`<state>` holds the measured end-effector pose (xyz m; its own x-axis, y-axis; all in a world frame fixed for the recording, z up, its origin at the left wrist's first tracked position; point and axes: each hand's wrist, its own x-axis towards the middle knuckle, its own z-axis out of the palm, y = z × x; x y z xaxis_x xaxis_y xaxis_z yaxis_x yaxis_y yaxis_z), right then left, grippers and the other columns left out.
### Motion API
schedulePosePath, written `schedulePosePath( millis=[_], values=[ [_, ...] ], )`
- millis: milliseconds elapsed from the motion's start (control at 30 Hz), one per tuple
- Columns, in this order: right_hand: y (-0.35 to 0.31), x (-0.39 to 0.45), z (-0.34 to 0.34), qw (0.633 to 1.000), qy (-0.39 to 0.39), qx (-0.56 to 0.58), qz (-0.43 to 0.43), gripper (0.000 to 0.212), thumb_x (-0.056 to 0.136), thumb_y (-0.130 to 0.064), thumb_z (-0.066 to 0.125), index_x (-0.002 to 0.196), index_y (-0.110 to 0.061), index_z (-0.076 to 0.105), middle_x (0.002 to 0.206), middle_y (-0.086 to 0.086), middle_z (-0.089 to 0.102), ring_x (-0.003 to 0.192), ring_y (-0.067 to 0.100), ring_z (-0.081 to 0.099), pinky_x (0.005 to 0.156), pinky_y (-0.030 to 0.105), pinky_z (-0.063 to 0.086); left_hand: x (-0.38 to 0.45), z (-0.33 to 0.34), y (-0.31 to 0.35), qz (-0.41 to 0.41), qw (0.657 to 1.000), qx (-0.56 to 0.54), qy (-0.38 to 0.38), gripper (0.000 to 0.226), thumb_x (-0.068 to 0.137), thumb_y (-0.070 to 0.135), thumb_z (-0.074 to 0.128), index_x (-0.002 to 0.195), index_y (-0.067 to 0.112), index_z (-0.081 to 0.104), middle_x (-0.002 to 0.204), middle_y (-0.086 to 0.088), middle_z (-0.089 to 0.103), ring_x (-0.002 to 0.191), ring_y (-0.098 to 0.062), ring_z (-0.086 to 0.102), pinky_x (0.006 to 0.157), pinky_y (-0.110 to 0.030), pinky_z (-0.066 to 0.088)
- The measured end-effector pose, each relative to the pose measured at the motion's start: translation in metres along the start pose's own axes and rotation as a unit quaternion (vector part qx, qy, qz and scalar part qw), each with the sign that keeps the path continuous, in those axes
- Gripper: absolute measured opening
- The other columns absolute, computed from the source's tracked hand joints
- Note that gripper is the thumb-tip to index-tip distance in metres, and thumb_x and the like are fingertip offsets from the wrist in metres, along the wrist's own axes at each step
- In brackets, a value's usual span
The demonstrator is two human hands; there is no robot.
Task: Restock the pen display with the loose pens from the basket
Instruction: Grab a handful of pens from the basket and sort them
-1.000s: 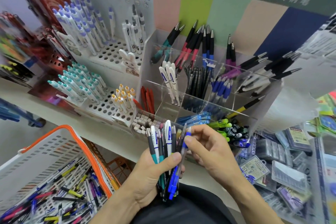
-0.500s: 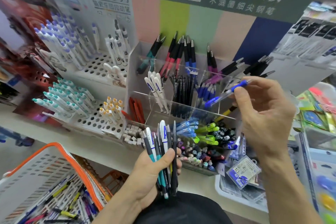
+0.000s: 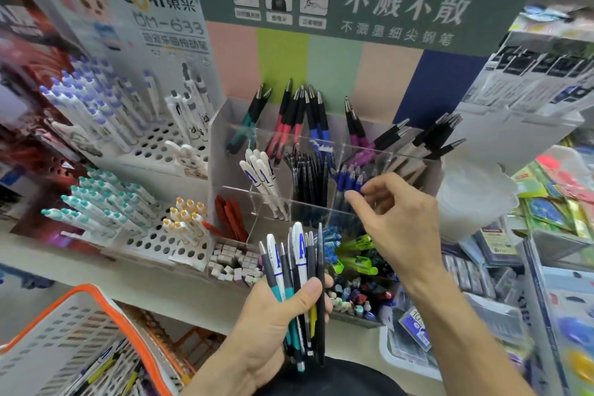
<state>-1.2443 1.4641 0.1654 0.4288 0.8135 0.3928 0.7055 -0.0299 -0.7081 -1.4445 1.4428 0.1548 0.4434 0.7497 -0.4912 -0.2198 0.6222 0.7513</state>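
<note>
My left hand [image 3: 273, 321] grips a bunch of pens [image 3: 297, 270], white, grey, teal and black, held upright below the clear acrylic pen display [image 3: 225, 151]. My right hand [image 3: 398, 222] hovers in front of the display's middle row with fingers loosely spread and nothing in them. Its fingertips are just below the compartment of blue pens [image 3: 348, 178]. The white basket with an orange rim [image 3: 106, 305] is at the lower left, with loose pens [image 3: 106, 366] inside.
A white pegboard stand [image 3: 154, 145] of white and teal pens stands left of the display. Small erasers [image 3: 233, 262] and green highlighters [image 3: 356, 252] fill the front bins. Packaged refills [image 3: 414, 325] and stationery crowd the right shelf.
My right hand took a blue pen from the bunch, lifted it to the blue-pen compartment and let it go; the hand is now empty. The view tilted upward.
</note>
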Motion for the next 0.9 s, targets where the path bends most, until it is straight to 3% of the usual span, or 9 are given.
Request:
schedulePosePath(
  millis=[100, 267, 367, 433, 567, 633, 700, 800, 900],
  values=[
    [-0.017, -0.014, -0.006, 0.990, -0.066, 0.124, 0.028, 0.008, 0.091, -0.022, 0.077, 0.084, -0.021, 0.072, 0.070, -0.010, 0.068, 0.067, 0.009, 0.065, 0.062, 0.015, 0.049, 0.002, 0.002, 0.002, 0.002, 1.000, 0.004, 0.001, 0.024, 0.072, 0.013, 0.075, 0.092, 0.002, 0.077, 0.088, -0.025, 0.071, 0.068, -0.029, 0.065, 0.061, -0.036, 0.056],
    [-0.017, -0.035, -0.006, 0.930, -0.242, 0.247, 0.128, 0.016, 0.088, -0.035, 0.077, 0.098, -0.023, 0.074, 0.086, 0.002, 0.075, 0.072, 0.020, 0.071, 0.070, 0.044, 0.060, 0.006, 0.001, 0.007, 0.012, 1.000, 0.020, -0.006, 0.029, 0.076, 0.011, 0.079, 0.105, 0.009, 0.075, 0.094, -0.019, 0.074, 0.079, -0.029, 0.070, 0.069, -0.035, 0.058],
    [-0.013, -0.035, -0.008, 0.896, -0.260, 0.314, 0.178, 0.014, 0.092, -0.015, 0.076, 0.102, -0.008, 0.068, 0.086, 0.013, 0.074, 0.064, 0.023, 0.069, 0.059, 0.030, 0.054, 0.009, 0.001, 0.008, 0.004, 0.999, 0.033, -0.014, 0.032, 0.079, 0.013, 0.083, 0.109, 0.007, 0.074, 0.095, -0.021, 0.073, 0.079, -0.029, 0.068, 0.069, -0.037, 0.057],
    [-0.012, -0.031, -0.011, 0.878, -0.293, 0.325, 0.194, 0.015, 0.094, -0.013, 0.073, 0.103, -0.004, 0.065, 0.085, 0.009, 0.073, 0.064, 0.018, 0.067, 0.056, 0.022, 0.049, 0.009, 0.002, 0.010, 0.001, 0.999, 0.033, -0.028, 0.028, 0.076, 0.017, 0.080, 0.104, 0.010, 0.076, 0.089, -0.021, 0.070, 0.074, -0.027, 0.066, 0.066, -0.037, 0.057],
    [-0.015, -0.013, -0.026, 0.873, -0.340, 0.299, 0.180, 0.013, 0.094, -0.008, 0.072, 0.103, -0.003, 0.065, 0.078, 0.002, 0.070, 0.064, 0.013, 0.066, 0.059, 0.027, 0.052, 0.011, 0.003, 0.012, 0.002, 0.999, 0.041, -0.033, 0.024, 0.082, 0.020, 0.080, 0.105, 0.017, 0.078, 0.097, -0.018, 0.073, 0.082, -0.027, 0.068, 0.075, -0.039, 0.055],
    [-0.022, 0.001, -0.037, 0.879, -0.309, 0.315, 0.181, 0.011, 0.093, -0.003, 0.070, 0.103, -0.004, 0.066, 0.079, 0.007, 0.072, 0.064, 0.017, 0.069, 0.061, 0.031, 0.057, 0.014, 0.002, 0.012, 0.011, 0.999, 0.042, -0.006, 0.020, 0.080, 0.018, 0.074, 0.099, 0.016, 0.080, 0.100, -0.016, 0.074, 0.087, -0.025, 0.070, 0.079, -0.039, 0.054],
    [-0.031, 0.013, -0.050, 0.909, -0.215, 0.321, 0.159, 0.014, 0.092, -0.003, 0.069, 0.104, -0.010, 0.069, 0.085, 0.008, 0.074, 0.071, 0.021, 0.072, 0.064, 0.031, 0.060, 0.014, 0.000, 0.013, 0.013, 1.000, 0.016, 0.006, 0.022, 0.077, 0.013, 0.070, 0.098, 0.008, 0.078, 0.087, -0.017, 0.070, 0.074, -0.025, 0.067, 0.066, -0.036, 0.056],
    [-0.046, 0.023, -0.061, 0.951, -0.012, 0.303, 0.066, 0.019, 0.093, -0.006, 0.070, 0.108, -0.018, 0.069, 0.091, 0.003, 0.074, 0.079, 0.021, 0.075, 0.068, 0.027, 0.061, 0.011, -0.001, 0.015, 0.015, 1.000, -0.022, 0.002, 0.036, 0.080, 0.007, 0.067, 0.115, 0.000, 0.065, 0.084, -0.019, 0.066, 0.066, -0.026, 0.063, 0.058, -0.034, 0.056],
    [-0.054, 0.026, -0.046, 0.972, 0.073, 0.220, -0.052, 0.025, 0.094, -0.008, 0.072, 0.113, -0.022, 0.065, 0.095, -0.007, 0.073, 0.086, 0.016, 0.074, 0.074, 0.024, 0.059, 0.009, -0.004, 0.013, 0.018, 0.999, -0.027, 0.009, 0.041, 0.080, 0.007, 0.068, 0.120, 0.000, 0.062, 0.087, -0.019, 0.067, 0.067, -0.026, 0.064, 0.059, -0.036, 0.056]
  ],
)
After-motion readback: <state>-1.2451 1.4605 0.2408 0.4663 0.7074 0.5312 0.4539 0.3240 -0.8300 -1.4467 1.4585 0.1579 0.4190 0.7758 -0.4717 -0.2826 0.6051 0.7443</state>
